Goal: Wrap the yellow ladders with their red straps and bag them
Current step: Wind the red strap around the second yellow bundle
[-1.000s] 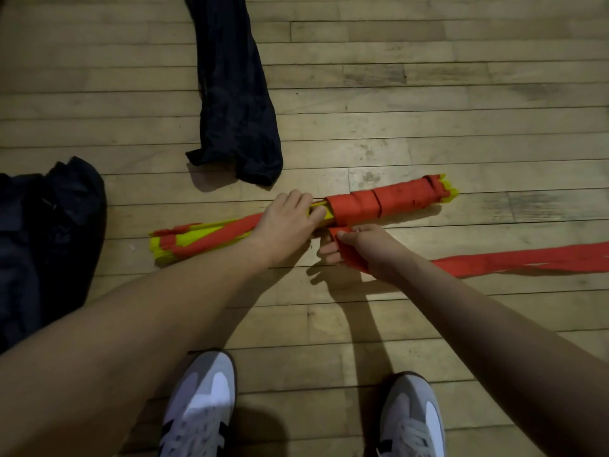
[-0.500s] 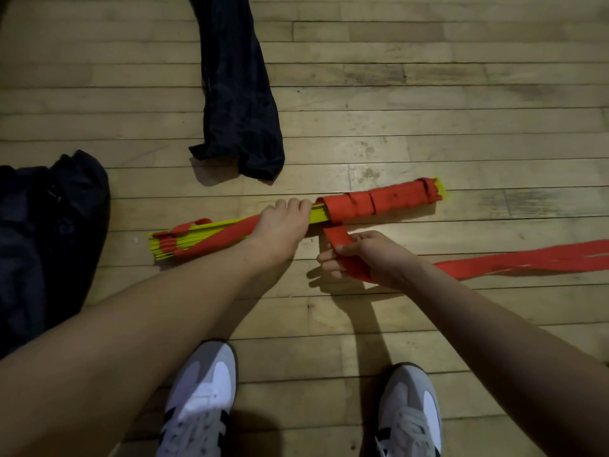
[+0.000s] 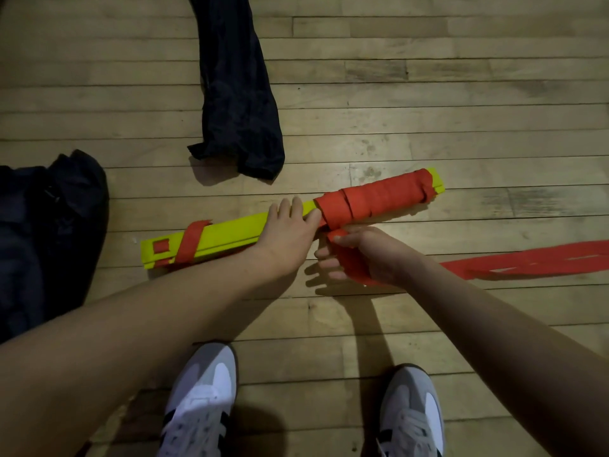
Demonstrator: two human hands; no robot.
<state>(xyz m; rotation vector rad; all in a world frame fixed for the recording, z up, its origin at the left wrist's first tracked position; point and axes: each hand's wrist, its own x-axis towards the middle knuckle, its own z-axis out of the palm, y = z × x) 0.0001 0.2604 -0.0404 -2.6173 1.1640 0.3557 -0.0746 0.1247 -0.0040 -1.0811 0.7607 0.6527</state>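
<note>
A bundle of yellow ladder slats (image 3: 227, 233) lies on the wooden floor, its right half wound in red strap (image 3: 375, 199). My left hand (image 3: 290, 230) grips the bundle at its middle, fingers over the top. Just below the wound part, my right hand (image 3: 359, 255) holds the loose red strap (image 3: 527, 262), which trails flat to the right edge. One red loop (image 3: 191, 240) crosses the bundle near its left end.
A long dark bag (image 3: 237, 103) lies flat on the floor behind the bundle. Another dark bag (image 3: 46, 232) sits at the left edge. My two white and grey shoes (image 3: 201, 400) stand at the bottom.
The bundle has rolled, so a broad yellow face now shows on top at the left. My right hand has come closer under the wound strap.
</note>
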